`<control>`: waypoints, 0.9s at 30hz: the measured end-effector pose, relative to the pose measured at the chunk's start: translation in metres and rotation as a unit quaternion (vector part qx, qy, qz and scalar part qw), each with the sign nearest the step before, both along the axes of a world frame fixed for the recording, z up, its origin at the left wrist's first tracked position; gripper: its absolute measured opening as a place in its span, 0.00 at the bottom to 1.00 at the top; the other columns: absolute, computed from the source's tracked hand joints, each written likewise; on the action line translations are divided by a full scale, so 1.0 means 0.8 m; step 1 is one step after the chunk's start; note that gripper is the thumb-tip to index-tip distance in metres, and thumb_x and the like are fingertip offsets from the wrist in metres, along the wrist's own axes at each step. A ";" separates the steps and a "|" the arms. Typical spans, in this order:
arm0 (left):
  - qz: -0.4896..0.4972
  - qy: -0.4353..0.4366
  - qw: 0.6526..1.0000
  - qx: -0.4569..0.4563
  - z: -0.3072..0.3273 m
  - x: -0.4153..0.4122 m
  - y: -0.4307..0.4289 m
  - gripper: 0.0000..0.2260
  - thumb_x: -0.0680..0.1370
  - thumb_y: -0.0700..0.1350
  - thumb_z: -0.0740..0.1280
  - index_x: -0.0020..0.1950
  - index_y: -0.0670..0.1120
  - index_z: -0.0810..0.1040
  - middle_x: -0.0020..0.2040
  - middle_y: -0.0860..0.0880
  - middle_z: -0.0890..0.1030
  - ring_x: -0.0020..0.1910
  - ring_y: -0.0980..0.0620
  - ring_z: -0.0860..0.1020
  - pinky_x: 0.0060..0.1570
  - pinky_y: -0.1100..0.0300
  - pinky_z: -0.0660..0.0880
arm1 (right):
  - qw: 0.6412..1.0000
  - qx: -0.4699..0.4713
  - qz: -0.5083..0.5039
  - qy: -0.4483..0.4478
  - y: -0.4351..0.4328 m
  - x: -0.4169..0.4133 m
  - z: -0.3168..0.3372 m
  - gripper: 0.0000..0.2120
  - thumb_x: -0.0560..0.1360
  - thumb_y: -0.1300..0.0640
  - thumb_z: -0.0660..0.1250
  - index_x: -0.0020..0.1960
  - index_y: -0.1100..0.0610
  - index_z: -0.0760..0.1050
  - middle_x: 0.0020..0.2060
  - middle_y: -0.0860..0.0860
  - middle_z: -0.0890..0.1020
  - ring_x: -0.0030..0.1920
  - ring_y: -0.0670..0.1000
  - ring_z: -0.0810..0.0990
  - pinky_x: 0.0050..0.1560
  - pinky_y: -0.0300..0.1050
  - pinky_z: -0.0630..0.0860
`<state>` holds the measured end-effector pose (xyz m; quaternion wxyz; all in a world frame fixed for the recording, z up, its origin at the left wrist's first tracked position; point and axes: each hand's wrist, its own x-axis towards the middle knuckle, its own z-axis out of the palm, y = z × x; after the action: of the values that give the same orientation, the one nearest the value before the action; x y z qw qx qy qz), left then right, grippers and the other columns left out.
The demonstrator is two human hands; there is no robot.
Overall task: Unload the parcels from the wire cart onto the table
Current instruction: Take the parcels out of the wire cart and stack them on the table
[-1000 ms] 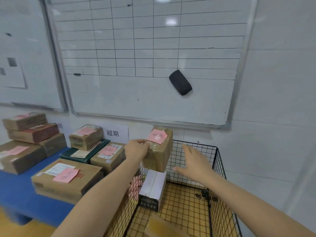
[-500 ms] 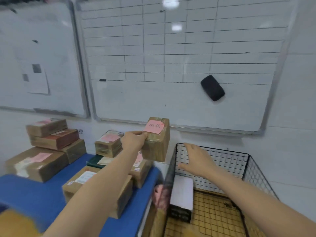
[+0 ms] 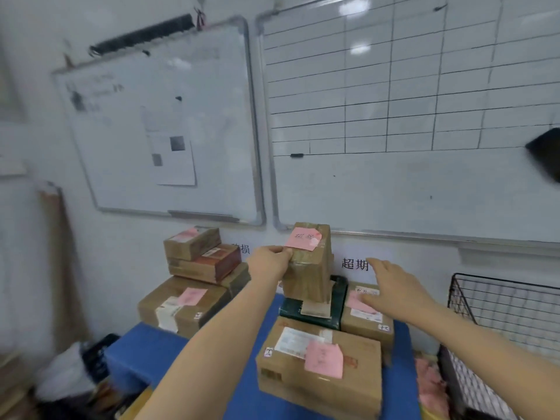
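Centrally, a taped brown parcel is held upright over the far middle of the blue table, above a green box. Whether its lower edge touches that box cannot be told. The parcel's upper left edge is gripped by the left hand, whose fingers are curled beside the pink note stuck on top. The right hand is open with spread, relaxed fingers. It is kept apart from the parcel on its right side and is raised over the right parcel.

Far left, a stack of three small parcels is set against the wall, partly on a wide parcel. Near right, the near parcel is laid just in front of the green box, its near edge close to the table's near edge. A bare blue strip is left between the wide parcel and the near parcel, beneath the left forearm, and it widens to the near left corner. The wire cart is placed at the far right, its rim just beside the table's right edge. Two whiteboards are hung on the wall behind.
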<state>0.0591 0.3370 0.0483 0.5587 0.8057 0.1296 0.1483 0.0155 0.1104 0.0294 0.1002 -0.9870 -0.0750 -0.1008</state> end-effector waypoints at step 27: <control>0.012 0.043 0.993 0.113 -0.002 0.195 0.359 0.11 0.76 0.50 0.68 0.55 0.48 0.83 0.47 0.47 0.82 0.39 0.50 0.80 0.38 0.64 0.73 | 0.988 0.121 0.094 0.015 0.421 0.203 -0.007 0.43 0.73 0.40 0.67 0.78 0.54 0.48 0.74 0.53 0.63 0.70 0.54 0.67 0.67 0.52 0.68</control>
<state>0.2150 0.6240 0.0468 0.4558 0.8680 0.1453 0.1333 0.1779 0.4474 0.0239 0.2293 -0.9574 -0.1536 -0.0846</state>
